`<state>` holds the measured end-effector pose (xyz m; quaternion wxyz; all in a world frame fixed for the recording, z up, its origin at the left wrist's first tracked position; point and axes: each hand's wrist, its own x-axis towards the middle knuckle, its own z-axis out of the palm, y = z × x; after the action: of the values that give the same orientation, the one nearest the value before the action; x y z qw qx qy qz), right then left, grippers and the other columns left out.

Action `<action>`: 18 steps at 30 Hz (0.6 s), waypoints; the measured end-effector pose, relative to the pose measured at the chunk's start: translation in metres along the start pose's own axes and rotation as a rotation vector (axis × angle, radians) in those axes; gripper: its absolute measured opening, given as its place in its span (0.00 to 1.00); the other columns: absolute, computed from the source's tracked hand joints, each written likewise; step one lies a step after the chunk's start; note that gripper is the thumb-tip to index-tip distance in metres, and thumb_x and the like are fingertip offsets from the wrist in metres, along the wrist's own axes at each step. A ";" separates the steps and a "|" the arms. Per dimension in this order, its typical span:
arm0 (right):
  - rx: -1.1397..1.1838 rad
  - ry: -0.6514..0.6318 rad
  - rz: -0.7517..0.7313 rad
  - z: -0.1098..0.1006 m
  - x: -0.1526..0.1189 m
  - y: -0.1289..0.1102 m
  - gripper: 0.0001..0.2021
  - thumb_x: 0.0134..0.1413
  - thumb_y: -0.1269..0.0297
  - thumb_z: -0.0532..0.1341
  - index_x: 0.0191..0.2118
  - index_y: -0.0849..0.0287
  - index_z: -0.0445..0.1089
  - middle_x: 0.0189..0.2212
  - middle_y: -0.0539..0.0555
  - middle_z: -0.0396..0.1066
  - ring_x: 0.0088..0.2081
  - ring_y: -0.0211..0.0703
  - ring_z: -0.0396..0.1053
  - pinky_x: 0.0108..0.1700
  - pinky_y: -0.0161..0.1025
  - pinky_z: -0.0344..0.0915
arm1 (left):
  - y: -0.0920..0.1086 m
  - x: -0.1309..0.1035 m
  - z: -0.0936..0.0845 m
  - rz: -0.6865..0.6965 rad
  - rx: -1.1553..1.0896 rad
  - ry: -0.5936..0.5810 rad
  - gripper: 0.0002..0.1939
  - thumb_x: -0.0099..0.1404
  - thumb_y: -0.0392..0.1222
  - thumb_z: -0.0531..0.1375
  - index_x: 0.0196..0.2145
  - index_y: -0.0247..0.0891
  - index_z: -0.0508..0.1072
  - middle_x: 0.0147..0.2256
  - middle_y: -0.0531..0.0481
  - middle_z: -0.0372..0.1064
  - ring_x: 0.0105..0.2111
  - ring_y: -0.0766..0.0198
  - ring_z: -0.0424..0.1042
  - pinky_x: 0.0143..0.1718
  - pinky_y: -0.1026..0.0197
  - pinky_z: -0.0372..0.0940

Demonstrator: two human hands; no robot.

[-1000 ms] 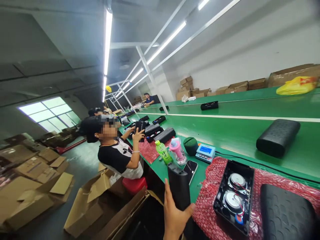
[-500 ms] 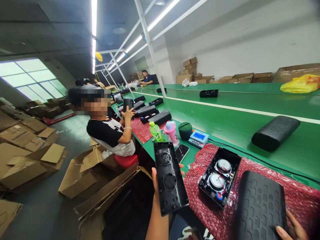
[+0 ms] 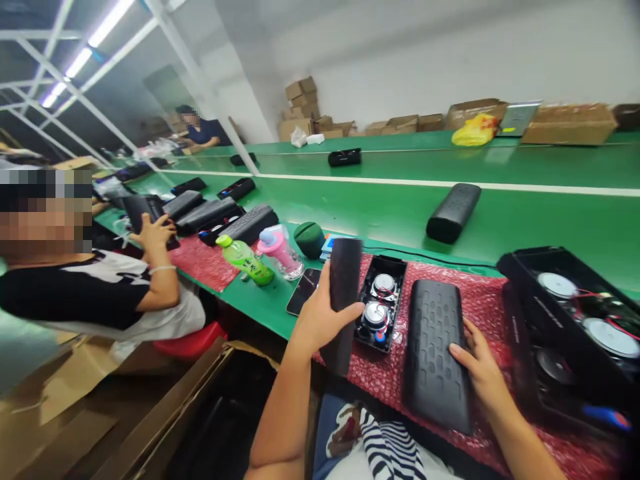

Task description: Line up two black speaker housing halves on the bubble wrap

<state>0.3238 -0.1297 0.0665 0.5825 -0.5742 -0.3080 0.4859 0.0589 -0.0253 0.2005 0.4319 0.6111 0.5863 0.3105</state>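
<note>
Since a moment ago, the slim black panel in the left hand has swung from showing its inside to edge-on, so I judge its inner face harder to check. The right hand rests at the side of the textured black case, thumb on top. Between panel and case, an open housing lies on red bubble wrap. The phone crowds the left hand near the front edge of the tabletop; wider room seems to lie beyond the cable.
</note>
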 end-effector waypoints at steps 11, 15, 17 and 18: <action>0.066 -0.036 -0.078 0.001 0.002 0.001 0.41 0.43 0.44 0.69 0.59 0.54 0.52 0.57 0.63 0.54 0.57 0.60 0.55 0.58 0.57 0.53 | 0.046 0.042 0.104 -0.049 1.107 -0.131 0.53 0.55 0.66 0.55 0.66 0.37 0.36 0.47 0.23 0.67 0.46 0.37 0.70 0.40 0.46 0.64; 0.084 -0.038 -0.106 0.001 0.004 0.003 0.40 0.43 0.45 0.69 0.58 0.52 0.53 0.56 0.61 0.55 0.56 0.58 0.56 0.57 0.56 0.55 | 0.042 0.043 0.109 -0.065 1.124 -0.113 0.53 0.56 0.66 0.53 0.66 0.34 0.34 0.47 0.23 0.67 0.46 0.39 0.70 0.40 0.48 0.64; 0.087 -0.036 -0.115 0.002 0.004 0.003 0.39 0.43 0.46 0.69 0.58 0.52 0.53 0.56 0.61 0.56 0.56 0.57 0.56 0.58 0.55 0.54 | 0.041 0.043 0.108 -0.054 1.126 -0.108 0.53 0.56 0.66 0.53 0.66 0.35 0.34 0.47 0.24 0.68 0.45 0.40 0.71 0.40 0.49 0.65; 0.088 -0.035 -0.116 0.002 0.004 0.003 0.39 0.42 0.46 0.69 0.58 0.53 0.53 0.56 0.61 0.56 0.56 0.57 0.57 0.58 0.55 0.54 | 0.040 0.043 0.107 -0.047 1.125 -0.104 0.53 0.55 0.66 0.54 0.66 0.36 0.34 0.46 0.25 0.68 0.45 0.40 0.71 0.40 0.49 0.64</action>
<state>0.3229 -0.1255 0.0635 0.6287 -0.5208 -0.3292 0.4744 0.1772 0.0024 0.1844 0.0749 0.7484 0.6528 -0.0902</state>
